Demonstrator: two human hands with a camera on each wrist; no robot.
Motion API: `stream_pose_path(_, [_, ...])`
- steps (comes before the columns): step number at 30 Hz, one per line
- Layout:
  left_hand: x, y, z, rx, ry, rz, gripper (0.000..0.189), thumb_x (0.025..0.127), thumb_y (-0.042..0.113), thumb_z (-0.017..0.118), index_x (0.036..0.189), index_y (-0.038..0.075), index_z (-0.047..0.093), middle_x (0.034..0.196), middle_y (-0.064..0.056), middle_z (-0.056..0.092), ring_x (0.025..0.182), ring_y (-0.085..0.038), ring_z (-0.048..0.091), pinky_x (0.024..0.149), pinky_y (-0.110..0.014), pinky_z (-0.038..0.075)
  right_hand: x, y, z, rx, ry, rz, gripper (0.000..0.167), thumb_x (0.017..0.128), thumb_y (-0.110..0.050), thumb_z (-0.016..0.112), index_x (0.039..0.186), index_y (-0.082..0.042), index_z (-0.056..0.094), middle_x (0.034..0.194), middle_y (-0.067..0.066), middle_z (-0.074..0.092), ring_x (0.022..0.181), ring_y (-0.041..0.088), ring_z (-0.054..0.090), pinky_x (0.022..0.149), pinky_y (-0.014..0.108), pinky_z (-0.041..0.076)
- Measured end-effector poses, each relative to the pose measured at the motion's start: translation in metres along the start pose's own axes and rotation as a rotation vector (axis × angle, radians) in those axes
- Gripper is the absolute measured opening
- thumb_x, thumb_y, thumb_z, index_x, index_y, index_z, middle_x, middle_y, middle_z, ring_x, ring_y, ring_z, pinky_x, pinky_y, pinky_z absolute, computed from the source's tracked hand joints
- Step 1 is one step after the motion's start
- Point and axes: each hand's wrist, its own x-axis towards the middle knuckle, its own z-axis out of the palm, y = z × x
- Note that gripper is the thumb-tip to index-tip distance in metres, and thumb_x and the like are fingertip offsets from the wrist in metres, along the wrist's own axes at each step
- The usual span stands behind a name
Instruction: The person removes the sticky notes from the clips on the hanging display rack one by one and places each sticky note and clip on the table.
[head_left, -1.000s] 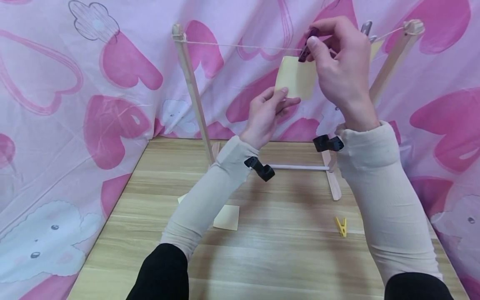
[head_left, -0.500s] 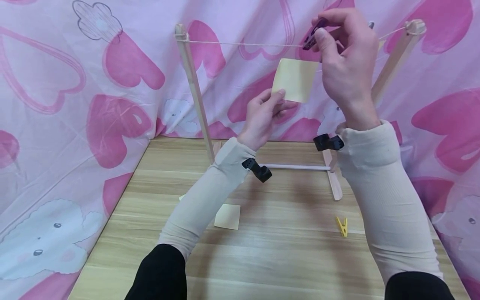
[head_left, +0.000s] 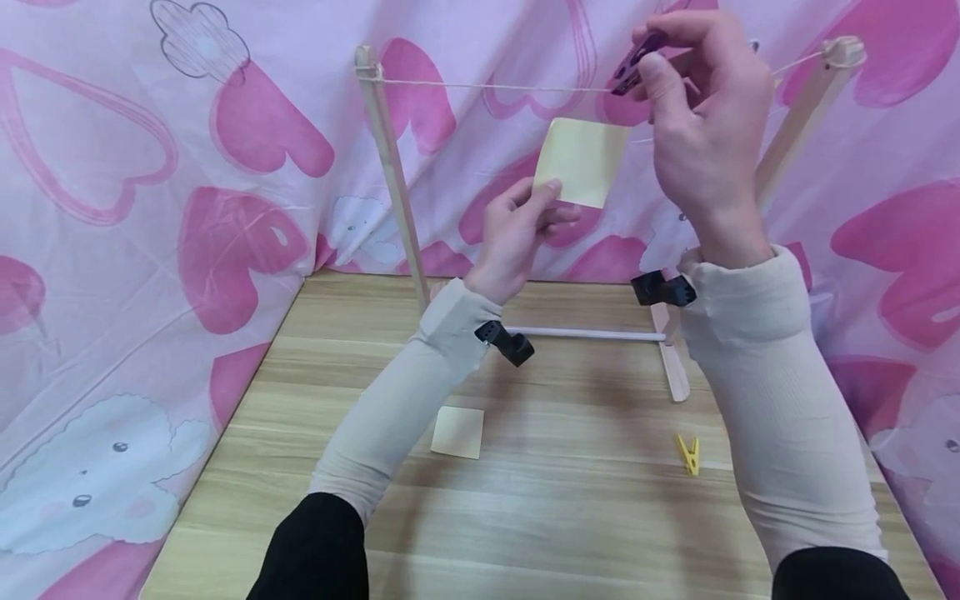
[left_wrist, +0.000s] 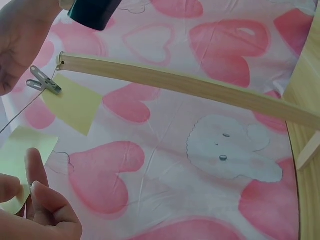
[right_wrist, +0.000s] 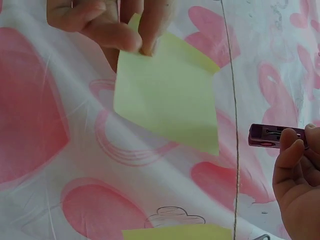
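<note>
My left hand (head_left: 513, 233) pinches a pale yellow sticky note (head_left: 583, 162) by its lower left corner, just under the string (head_left: 487, 86). A dark purple clothespin (head_left: 637, 62) is held between the thumb and fingers of my right hand (head_left: 708, 133). Its tip lies close to the string, above and right of the note, and apart from the paper. The right wrist view shows the clothespin (right_wrist: 262, 136) and the note (right_wrist: 165, 95) on opposite sides of the string. In the left wrist view, a silver clothespin (left_wrist: 45, 81) clips another yellow note (left_wrist: 75, 104) to the string.
Two wooden posts, left (head_left: 390, 167) and right (head_left: 806, 117), carry the string. A white rod (head_left: 585, 333) runs low between them, near a wooden foot (head_left: 673, 362). On the table (head_left: 555, 517) lie a yellow sticky note (head_left: 457, 432) and a yellow clothespin (head_left: 689, 455). Patterned cloth hangs behind.
The purple clothespin has come away from the note's top edge, moving up and right with my right hand. My left hand has drawn the note slightly left and down.
</note>
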Motion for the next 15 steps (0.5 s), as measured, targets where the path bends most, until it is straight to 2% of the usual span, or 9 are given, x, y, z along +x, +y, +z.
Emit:
stream_pose_path(5, [-0.003, 0.002, -0.005, 0.005, 0.001, 0.017, 0.006, 0.095, 0.011, 0.060, 0.090, 0.010, 0.062, 0.069, -0.004, 0.068, 0.063, -0.012, 0.066, 0.063, -0.021, 0.046, -0.002, 0.004, -0.006, -0.006, 0.015, -0.093, 0.017, 0.094, -0.008, 0.058, 0.109, -0.007, 0.067, 0.098, -0.004, 0.069, 0.076, 0.014, 0.063, 0.066, 0.019, 0.050])
stream_pose_path(8, [-0.006, 0.005, -0.009, 0.005, -0.011, 0.033, 0.005, 0.095, 0.011, 0.060, 0.092, 0.008, 0.062, 0.072, -0.003, 0.067, 0.063, -0.012, 0.066, 0.064, -0.022, 0.047, -0.004, 0.004, -0.010, -0.001, 0.035, -0.113, 0.016, 0.094, -0.008, 0.059, 0.108, -0.008, 0.068, 0.097, 0.000, 0.071, 0.074, 0.015, 0.062, 0.065, 0.019, 0.049])
stream_pose_path(15, [-0.014, 0.009, -0.022, 0.020, -0.032, 0.102, 0.003, 0.095, 0.006, 0.059, 0.096, 0.006, 0.061, 0.074, -0.002, 0.061, 0.063, -0.013, 0.063, 0.063, -0.023, 0.046, -0.009, 0.005, -0.022, 0.077, 0.078, -0.090, 0.016, 0.091, -0.001, 0.060, 0.104, -0.007, 0.068, 0.098, 0.009, 0.072, 0.069, 0.016, 0.061, 0.063, 0.020, 0.049])
